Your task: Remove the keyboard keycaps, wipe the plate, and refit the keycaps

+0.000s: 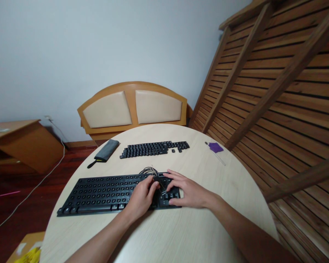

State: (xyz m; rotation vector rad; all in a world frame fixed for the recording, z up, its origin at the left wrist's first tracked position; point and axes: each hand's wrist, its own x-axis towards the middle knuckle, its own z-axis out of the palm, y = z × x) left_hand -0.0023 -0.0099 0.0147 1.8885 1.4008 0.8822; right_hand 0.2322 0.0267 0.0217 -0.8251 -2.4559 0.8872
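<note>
Keyboard (98,190) flat on table (241,190), mostly bare of caps; right end partly hidden by hands. Left hand (141,195) pinching dark tool (156,179), handle mostly covered; can't tell if its wires touch a key. Right hand (190,191) spread on keyboard's right end, clamping nothing. Cable (148,170) behind keyboard, partly hidden. Keycaps (146,149) farther behind it, legends mostly unreadable.

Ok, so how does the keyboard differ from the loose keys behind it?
The keyboard is one joined body; the loose keys are separate pieces laid mostly in rows. The keyboard sits nearer the person and looks wider; the loose keys lie farther back. Both are black and rest on the table.
</note>
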